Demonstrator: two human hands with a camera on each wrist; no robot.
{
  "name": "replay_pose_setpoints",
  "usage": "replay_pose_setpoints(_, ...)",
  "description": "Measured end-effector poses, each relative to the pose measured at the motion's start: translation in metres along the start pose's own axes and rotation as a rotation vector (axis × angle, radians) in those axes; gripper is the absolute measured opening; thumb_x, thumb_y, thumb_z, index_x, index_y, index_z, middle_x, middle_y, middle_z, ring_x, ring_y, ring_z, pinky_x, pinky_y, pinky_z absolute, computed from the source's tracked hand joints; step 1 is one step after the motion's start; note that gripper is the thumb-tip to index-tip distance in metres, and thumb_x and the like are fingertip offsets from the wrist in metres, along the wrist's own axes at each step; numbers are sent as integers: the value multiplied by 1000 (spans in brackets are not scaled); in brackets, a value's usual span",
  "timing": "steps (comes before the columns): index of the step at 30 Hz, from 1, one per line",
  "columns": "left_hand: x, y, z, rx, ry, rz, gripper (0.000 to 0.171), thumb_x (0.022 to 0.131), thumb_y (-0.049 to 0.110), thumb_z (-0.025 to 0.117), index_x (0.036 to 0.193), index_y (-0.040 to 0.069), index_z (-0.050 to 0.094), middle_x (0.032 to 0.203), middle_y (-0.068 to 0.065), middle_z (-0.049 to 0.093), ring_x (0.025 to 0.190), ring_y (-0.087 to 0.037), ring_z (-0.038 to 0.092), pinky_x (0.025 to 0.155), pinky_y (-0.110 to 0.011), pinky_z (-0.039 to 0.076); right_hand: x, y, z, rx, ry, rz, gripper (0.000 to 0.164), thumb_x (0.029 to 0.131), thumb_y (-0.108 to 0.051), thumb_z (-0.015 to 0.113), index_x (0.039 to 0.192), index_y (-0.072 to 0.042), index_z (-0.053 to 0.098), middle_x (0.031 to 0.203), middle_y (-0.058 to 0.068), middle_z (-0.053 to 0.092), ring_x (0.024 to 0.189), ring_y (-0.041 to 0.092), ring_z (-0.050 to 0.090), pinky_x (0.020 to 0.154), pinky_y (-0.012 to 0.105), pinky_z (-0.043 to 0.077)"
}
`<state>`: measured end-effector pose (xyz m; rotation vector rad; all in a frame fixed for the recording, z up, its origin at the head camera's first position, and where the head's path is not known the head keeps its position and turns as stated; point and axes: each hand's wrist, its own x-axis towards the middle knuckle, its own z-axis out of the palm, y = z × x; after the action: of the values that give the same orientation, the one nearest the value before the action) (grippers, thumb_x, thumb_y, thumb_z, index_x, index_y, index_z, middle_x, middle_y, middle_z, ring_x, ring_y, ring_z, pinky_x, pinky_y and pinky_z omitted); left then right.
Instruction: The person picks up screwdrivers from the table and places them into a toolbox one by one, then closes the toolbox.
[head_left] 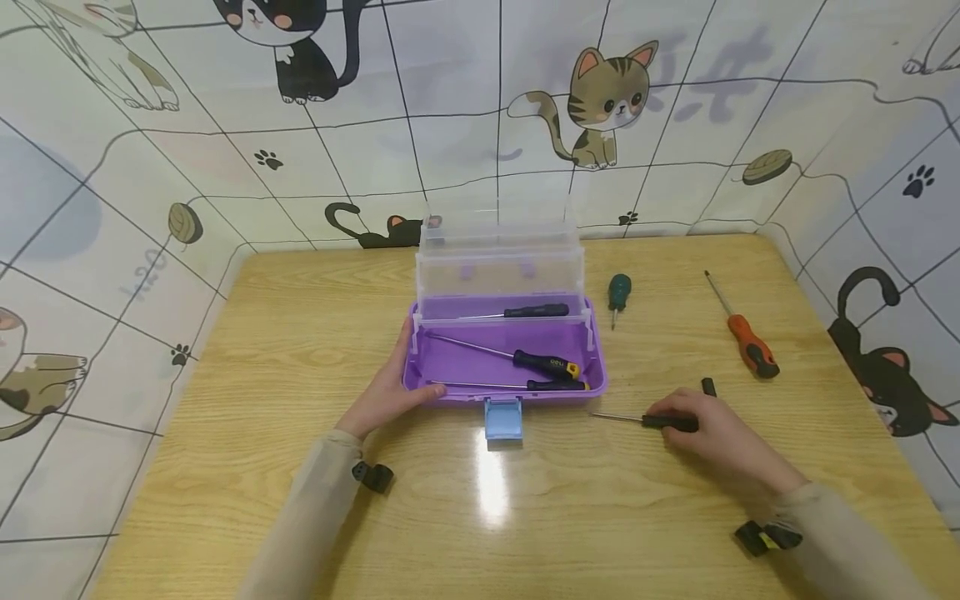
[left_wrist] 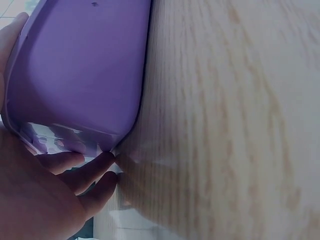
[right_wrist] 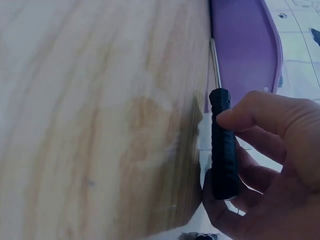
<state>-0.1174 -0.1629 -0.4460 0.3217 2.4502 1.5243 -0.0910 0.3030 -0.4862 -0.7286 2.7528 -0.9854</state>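
Observation:
My left hand (head_left: 388,393) holds the near left corner of a purple toolbox (head_left: 600,367), its thumb along the front rim and its fingers against the left side wall. Inside the box lie a black screwdriver (head_left: 536,311) at the back, a black-and-yellow screwdriver (head_left: 546,363) and a thinner one (head_left: 557,386) near the front. To the right of the box, my right hand (head_left: 712,429) pinches the handle of a black screwdriver (right_wrist: 223,145) between thumb and fingers. Its thin shaft points left, low over the table. Part of the handle is hidden by the hand in the head view.
The clear lid (head_left: 498,275) stands raised at the back, and a light blue latch (head_left: 503,419) hangs in front. A short green screwdriver (head_left: 618,293) and an orange-and-black screwdriver (head_left: 750,346) lie right of the box. A black handle end (head_left: 708,386) shows behind my right hand.

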Motion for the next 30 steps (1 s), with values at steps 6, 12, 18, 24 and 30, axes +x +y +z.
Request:
replay_pose_setpoints(6, -1, 0, 1, -5, -1, -4, 114, 81, 16, 78, 155, 10, -8, 159, -14, -4, 144, -36, 4, 113, -54, 9, -1, 4, -3, 109, 32, 134, 26, 84, -5, 73, 107, -16, 72, 106, -1, 66, 99, 8, 55, 83, 16, 41)
replay_pose_setpoints(12, 0, -1, 1, -14, -3, 1, 114, 81, 14, 78, 154, 9, -9, 159, -14, -5, 144, -35, 4, 114, -54, 9, -2, 6, -7, 134, 46, 153, 26, 85, -9, 74, 110, -14, 71, 107, 3, 66, 99, 5, 54, 82, 14, 40)
replay_pose_setpoints(18, 0, -1, 1, -17, -7, -2, 113, 82, 15, 77, 154, 9, -9, 159, -14, -5, 144, -35, 4, 113, -54, 10, 1, 7, -16, 101, 63, 187, 25, 86, -7, 72, 110, -10, 70, 110, 9, 65, 98, -1, 51, 79, 13, 40)
replay_pose_setpoints(24, -2, 0, 0, -16, -8, -3, 113, 82, 16, 77, 154, 9, -9, 159, -14, -6, 144, -35, 3, 113, -55, 9, 4, 7, -29, 123, 95, 219, 24, 89, -7, 68, 113, -7, 68, 111, 15, 64, 83, 3, 54, 64, 20, 45)
replay_pose_setpoints(30, -2, 0, 0, -11, -14, -7, 113, 83, 16, 77, 154, 11, -10, 159, -14, -6, 144, -36, 2, 113, -56, 9, 8, 8, -43, 129, 171, 196, 25, 88, -2, 68, 113, -3, 67, 109, 15, 63, 86, -1, 57, 64, 19, 48)
